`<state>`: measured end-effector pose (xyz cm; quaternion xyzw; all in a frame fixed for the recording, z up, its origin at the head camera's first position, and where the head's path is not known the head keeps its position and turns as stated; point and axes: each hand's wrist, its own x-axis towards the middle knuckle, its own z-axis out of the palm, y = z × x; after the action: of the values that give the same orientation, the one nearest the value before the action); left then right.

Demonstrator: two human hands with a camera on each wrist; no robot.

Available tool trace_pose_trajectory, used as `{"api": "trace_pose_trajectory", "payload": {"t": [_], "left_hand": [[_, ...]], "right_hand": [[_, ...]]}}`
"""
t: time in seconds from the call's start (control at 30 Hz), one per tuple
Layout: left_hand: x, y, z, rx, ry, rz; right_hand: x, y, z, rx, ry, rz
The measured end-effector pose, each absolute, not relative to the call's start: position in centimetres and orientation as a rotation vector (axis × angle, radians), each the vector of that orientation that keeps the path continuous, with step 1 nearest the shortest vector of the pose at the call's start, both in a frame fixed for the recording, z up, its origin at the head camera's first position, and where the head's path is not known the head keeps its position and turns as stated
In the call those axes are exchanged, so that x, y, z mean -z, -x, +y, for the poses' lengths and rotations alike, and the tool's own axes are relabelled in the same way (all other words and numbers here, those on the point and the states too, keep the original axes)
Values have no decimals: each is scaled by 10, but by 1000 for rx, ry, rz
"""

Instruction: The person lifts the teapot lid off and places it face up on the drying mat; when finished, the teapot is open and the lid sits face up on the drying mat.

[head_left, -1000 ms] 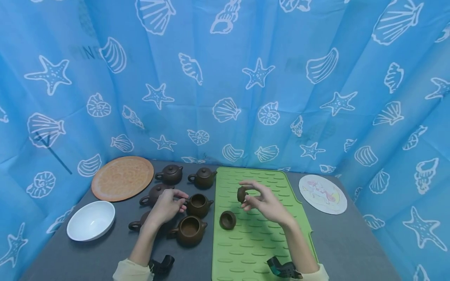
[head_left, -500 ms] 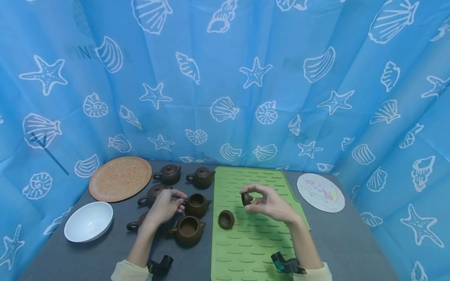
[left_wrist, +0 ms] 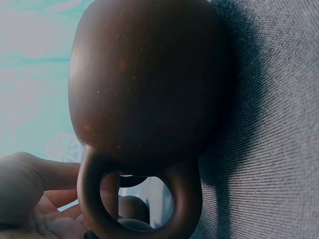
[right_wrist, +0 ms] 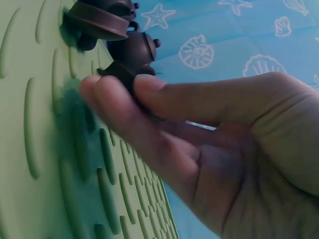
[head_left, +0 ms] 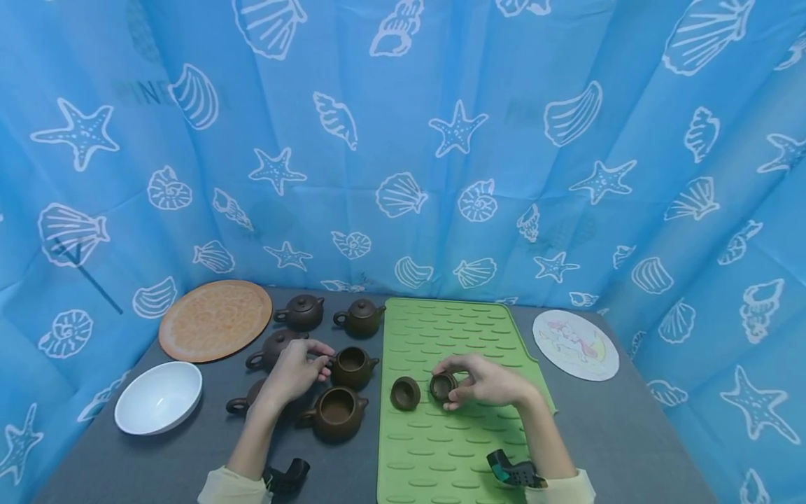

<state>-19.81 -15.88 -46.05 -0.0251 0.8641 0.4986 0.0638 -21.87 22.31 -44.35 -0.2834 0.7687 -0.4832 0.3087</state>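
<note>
In the head view my left hand [head_left: 294, 374] pinches the handle side of a brown lidless teapot [head_left: 354, 368]. A second lidless teapot [head_left: 338, 414] stands nearer the person; its rounded body [left_wrist: 144, 84] fills much of the left wrist view, with fingers partly hidden behind its handle. On the right, my right hand [head_left: 488, 381] holds a small brown teapot lid [head_left: 443, 386] between thumb and fingers, hollow side up, low over the green mat [head_left: 453, 448]. Another upturned lid [head_left: 406, 393] lies on the mat just left of it; in the right wrist view the fingers largely cover the held lid [right_wrist: 122, 74].
Two lidded teapots [head_left: 364, 318] [head_left: 303, 312] stand at the back. Two more brown teapots [head_left: 276, 348] [head_left: 244, 400] are partly behind the left arm. A white bowl [head_left: 160, 397] and round orange mat [head_left: 215, 320] lie left; a round picture mat [head_left: 576, 345] lies right.
My right hand has lowered the lid toward the mat and turned its hollow side up, bringing it beside the other lid. The left hand has stayed at the teapot's handle.
</note>
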Motion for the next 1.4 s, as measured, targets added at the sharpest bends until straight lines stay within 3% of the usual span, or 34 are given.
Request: {"api": "trace_pose_trajectory", "payload": {"t": [1.4], "left_hand": [[463, 197, -159, -1515, 71, 2603]], "right_hand": [[443, 216, 221, 1184, 704, 2181]]}}
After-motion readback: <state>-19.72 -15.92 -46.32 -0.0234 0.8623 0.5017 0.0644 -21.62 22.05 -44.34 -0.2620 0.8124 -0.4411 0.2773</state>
